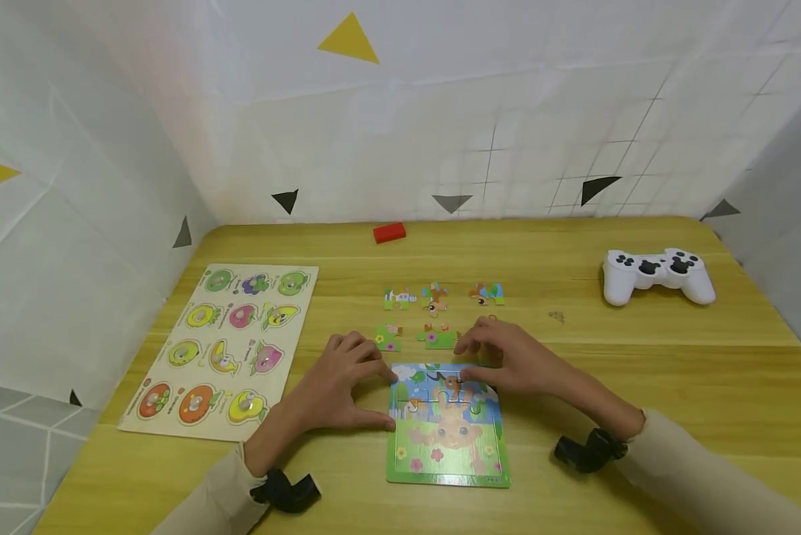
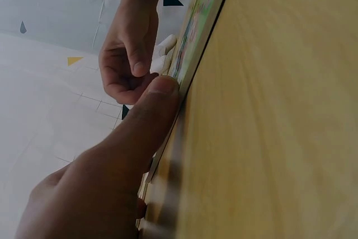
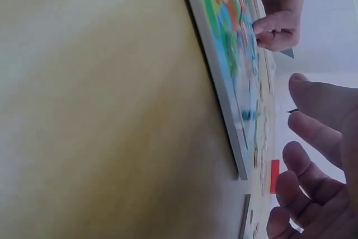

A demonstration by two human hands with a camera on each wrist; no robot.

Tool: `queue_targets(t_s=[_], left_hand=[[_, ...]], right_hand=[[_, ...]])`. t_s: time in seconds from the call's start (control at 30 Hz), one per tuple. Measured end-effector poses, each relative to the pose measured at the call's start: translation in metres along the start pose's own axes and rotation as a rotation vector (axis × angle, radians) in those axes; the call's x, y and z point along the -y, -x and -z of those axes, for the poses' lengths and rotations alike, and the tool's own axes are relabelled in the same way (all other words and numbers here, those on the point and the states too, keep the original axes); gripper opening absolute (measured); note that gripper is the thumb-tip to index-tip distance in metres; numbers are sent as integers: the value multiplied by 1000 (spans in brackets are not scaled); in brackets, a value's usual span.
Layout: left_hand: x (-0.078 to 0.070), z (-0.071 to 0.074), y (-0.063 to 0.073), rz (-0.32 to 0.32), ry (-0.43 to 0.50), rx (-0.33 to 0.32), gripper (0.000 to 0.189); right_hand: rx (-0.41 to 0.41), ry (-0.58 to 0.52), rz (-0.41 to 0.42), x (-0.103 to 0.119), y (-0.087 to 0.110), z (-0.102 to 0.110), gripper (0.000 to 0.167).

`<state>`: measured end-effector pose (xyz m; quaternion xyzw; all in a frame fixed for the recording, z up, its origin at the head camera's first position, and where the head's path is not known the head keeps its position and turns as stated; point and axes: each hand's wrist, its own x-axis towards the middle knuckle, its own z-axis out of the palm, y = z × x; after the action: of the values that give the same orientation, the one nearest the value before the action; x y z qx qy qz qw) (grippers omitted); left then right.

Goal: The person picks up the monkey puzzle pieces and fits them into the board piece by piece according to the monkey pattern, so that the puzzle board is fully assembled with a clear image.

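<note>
A jigsaw board (image 1: 449,480) with a cartoon animal picture lies flat on the table in the head view, several interlocked pieces (image 1: 440,386) in its upper part. Beside its left edge is my left hand (image 1: 336,383), thumb and forefinger touching the rim; the left wrist view has that thumb (image 2: 162,87) against the board's edge. Over the upper right corner hovers my right hand (image 1: 517,360). Its fingers are spread and loosely bent in the right wrist view, with nothing between them. Several loose jigsaw pieces (image 1: 439,339) lie just beyond the board.
To the left lies a wooden fruit puzzle board (image 1: 240,342). A red block (image 1: 390,232) is near the table's back edge, and a white game controller (image 1: 657,276) sits at the right. Patterned white cloth (image 1: 400,134) walls off the back and sides.
</note>
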<state>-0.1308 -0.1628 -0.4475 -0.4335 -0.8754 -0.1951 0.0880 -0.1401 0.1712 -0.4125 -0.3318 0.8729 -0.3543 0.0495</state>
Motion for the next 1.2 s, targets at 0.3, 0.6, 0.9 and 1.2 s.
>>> queue_targets(t_s=[0.3, 0.6, 0.9, 1.2], left_hand=[[0, -2, 1, 3, -8, 10, 57], [0, -2, 2, 3, -10, 7, 56], [0, -1, 1, -1, -14, 3, 56], [1, -2, 1, 2, -9, 4, 57]], right_hand=[[-55, -28, 10, -6, -21, 0, 29], [-76, -62, -28, -8, -52, 2, 29], [-91, -64, -76, -11, -85, 4, 34], [-68, -75, -123, -15, -106, 0, 37]])
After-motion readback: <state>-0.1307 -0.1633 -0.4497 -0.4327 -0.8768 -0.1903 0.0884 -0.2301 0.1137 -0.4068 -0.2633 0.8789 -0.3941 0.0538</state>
